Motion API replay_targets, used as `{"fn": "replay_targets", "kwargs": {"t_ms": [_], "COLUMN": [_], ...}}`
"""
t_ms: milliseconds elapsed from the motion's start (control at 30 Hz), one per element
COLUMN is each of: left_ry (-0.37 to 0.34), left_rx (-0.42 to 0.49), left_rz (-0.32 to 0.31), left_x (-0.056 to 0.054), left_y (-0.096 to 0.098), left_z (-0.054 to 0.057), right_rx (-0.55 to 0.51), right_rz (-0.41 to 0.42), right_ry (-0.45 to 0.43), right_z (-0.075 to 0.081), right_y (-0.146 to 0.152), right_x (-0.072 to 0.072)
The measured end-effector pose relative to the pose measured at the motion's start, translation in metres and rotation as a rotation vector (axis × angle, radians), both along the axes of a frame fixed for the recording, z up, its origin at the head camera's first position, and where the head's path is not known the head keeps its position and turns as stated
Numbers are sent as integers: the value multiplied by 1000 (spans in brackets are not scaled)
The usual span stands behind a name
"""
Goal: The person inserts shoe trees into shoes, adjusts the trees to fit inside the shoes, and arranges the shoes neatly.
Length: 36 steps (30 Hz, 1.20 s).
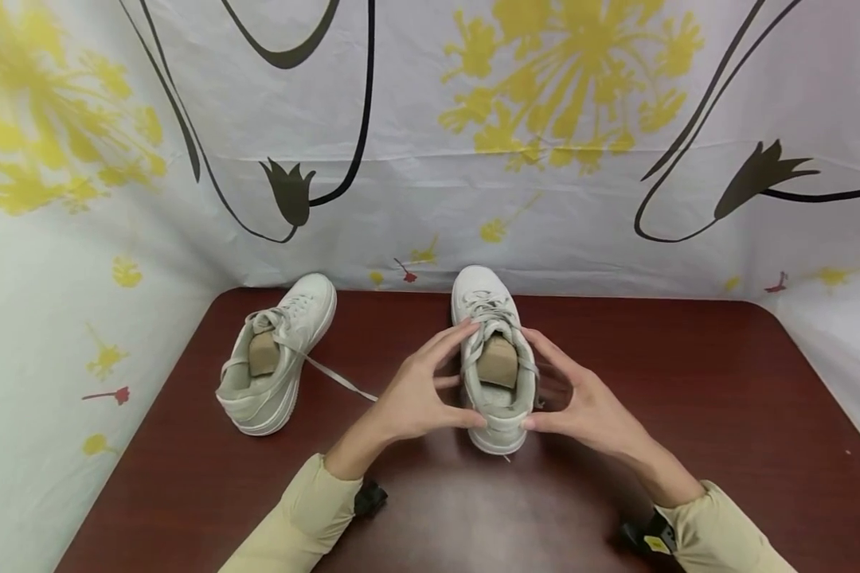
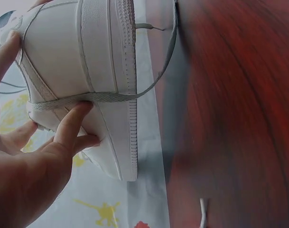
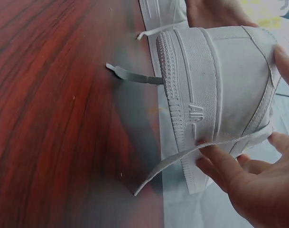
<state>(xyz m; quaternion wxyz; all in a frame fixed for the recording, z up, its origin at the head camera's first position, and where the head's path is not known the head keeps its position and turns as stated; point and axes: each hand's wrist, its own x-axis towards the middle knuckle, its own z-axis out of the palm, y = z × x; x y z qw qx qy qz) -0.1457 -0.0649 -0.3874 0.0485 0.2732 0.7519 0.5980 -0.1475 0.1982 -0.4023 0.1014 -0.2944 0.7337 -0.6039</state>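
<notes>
Both hands hold one white sneaker [image 1: 503, 434] in the middle of the head view, its toe pointing away and its heel toward me. My left hand [image 1: 410, 399] grips its left side, with the thumb near the heel and fingers along the side. On the opposite side my right hand [image 1: 593, 407] grips it the same way. A tan insert [image 1: 498, 362] fills part of the shoe opening. In the left wrist view a loose grey lace [image 2: 111, 97] crosses the side and hangs past the sole. Another lace end [image 3: 156, 175] dangles in the right wrist view, below raised AIR lettering [image 3: 196, 114].
A second white sneaker [image 1: 315, 306] stands to the left on the dark red table [image 1: 659, 358], a lace [image 1: 340, 380] trailing from it toward my left wrist. White fabric [image 1: 401, 199] with yellow and dark floral prints hangs behind the table and along its sides.
</notes>
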Motion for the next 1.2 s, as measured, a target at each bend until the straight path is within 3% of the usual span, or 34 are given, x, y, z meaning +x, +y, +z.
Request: {"fn": "replay_targets", "kwargs": {"t_ms": [100,133,367,567,867,1200], "left_ry": [-2,3,17,5,56,19], "left_rx": [1,4,12,31,37,108], "left_rz": [6,9,25,28,46,80], "left_x": [7,7,-6,-7,-5,-3], "left_y": [-5,-6,-15,-26,-43,-56], "left_z": [14,13,-12,-15,-17,-23], "right_rx": [4,11,29,33,-10,11], "right_rz": [7,4,-8,-10,1,4], "right_ry": [0,7,20,3,-13,-18], "right_z": [1,1,2,2,-1,-3], "right_y": [-5,-7,-14,-25,-45,-60], "right_x": [-2,-2,-6,-9,-14,-22]}}
